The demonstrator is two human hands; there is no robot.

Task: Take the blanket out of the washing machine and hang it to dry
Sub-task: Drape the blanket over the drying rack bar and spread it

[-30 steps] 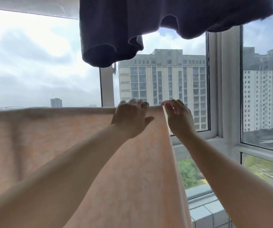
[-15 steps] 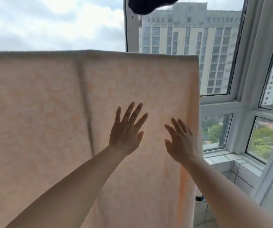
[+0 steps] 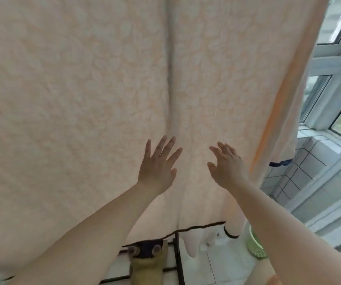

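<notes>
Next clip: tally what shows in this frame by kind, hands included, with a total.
Blanket: 1
Hands: 2, left hand and right hand, both with fingers spread
Green basket: 1
Window frame: 1
Total: 5

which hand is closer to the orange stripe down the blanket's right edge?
Right. The right hand is open just left of the orange stripe; the left hand is further left, near the blanket centre crease.
</notes>
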